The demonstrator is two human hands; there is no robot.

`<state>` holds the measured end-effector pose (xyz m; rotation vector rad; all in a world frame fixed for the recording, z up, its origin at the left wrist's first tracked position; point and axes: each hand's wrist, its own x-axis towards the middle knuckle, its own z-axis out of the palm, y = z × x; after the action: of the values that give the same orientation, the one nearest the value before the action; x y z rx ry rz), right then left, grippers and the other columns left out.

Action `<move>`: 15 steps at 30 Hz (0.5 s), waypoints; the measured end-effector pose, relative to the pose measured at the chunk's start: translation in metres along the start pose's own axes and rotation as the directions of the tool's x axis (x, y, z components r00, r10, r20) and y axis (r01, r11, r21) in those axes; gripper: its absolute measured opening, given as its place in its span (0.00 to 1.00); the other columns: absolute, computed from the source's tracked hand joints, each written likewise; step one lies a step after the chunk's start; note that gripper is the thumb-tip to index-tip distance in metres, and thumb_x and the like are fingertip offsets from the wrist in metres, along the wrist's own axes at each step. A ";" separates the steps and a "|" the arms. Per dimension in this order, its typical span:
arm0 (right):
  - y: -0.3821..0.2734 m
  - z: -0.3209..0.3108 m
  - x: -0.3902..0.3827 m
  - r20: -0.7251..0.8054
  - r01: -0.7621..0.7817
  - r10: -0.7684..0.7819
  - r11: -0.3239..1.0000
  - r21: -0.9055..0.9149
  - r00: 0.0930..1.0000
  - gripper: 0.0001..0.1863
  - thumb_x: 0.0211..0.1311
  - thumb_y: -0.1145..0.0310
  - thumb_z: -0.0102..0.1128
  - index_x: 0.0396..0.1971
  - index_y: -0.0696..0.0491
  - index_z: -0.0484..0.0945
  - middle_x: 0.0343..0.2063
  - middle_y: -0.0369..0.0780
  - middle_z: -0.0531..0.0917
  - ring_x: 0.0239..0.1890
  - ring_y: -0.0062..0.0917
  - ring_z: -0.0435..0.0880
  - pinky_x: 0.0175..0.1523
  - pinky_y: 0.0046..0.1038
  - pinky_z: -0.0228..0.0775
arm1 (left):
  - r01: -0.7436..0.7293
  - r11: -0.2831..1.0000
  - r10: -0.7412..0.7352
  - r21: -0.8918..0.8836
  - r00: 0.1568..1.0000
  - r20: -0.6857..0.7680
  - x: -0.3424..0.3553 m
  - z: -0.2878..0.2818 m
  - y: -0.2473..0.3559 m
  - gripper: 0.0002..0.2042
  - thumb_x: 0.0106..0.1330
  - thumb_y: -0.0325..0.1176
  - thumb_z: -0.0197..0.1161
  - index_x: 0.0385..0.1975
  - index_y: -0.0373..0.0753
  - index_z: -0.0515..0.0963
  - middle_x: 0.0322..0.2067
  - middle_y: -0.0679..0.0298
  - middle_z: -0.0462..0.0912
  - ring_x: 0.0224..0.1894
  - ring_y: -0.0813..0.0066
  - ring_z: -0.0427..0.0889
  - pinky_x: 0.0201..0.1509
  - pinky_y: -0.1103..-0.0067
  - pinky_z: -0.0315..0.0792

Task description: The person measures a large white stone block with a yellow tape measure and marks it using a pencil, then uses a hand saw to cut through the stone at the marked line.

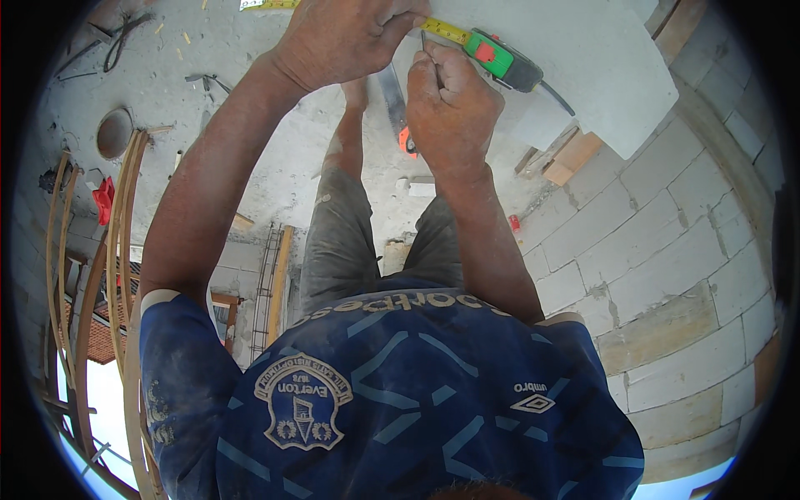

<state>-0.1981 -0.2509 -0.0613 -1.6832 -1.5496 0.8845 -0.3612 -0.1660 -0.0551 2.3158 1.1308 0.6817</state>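
At the top, my left hand (pixel 354 37) is closed, fingertips pinched at the yellow blade (pixel 446 32) of a tape measure. Its green and grey case (pixel 498 60) rests at the right on a pale grey board (pixel 612 71). Just below the blade, my right hand (pixel 452 104) grips a thin dark pencil-like tool (pixel 424 40), pointing up at the tape. Behind the hands, lower down, is a long metal tool (pixel 392 100) with an orange end (pixel 407 142), partly hidden by my right hand.
Curved timber strips (pixel 133 208), a round bucket (pixel 114 133) and scattered tools (pixel 204 82) are at the left. A light block wall (pixel 642 250) curves along the right, with a wood offcut (pixel 571 158) beside the board. A rebar cage (pixel 267 283) stands lower left.
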 end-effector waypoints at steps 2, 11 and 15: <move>-0.002 0.000 0.000 0.004 -0.030 0.030 0.999 0.021 1.000 0.07 0.64 0.76 0.63 0.37 0.65 0.84 0.28 0.44 0.89 0.27 0.20 0.86 0.36 0.24 0.77 | 0.002 1.000 -0.002 -0.003 1.000 -0.002 0.000 0.001 0.000 0.03 0.59 0.32 0.68 0.30 0.42 0.83 0.50 0.59 0.81 0.62 0.53 0.74 0.65 0.57 0.65; -0.010 0.001 0.003 0.024 -0.098 0.099 0.995 -0.026 0.995 0.06 0.64 0.75 0.62 0.32 0.63 0.82 0.20 0.41 0.84 0.22 0.20 0.82 0.31 0.27 0.74 | 0.005 1.000 -0.004 -0.015 1.000 0.010 -0.002 0.001 -0.002 0.03 0.60 0.32 0.67 0.29 0.42 0.84 0.50 0.59 0.80 0.63 0.54 0.73 0.66 0.56 0.64; -0.010 0.005 0.005 -0.006 -0.074 0.074 0.995 -0.060 0.997 0.06 0.64 0.75 0.62 0.33 0.63 0.82 0.20 0.42 0.84 0.22 0.22 0.82 0.31 0.27 0.74 | -0.011 0.999 0.009 -0.044 0.999 -0.037 -0.003 0.007 -0.007 0.02 0.59 0.31 0.67 0.29 0.42 0.84 0.51 0.59 0.80 0.63 0.54 0.73 0.66 0.56 0.64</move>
<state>-0.2075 -0.2451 -0.0554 -1.7942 -1.5340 0.8792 -0.3631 -0.1661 -0.0657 2.2818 1.1093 0.7484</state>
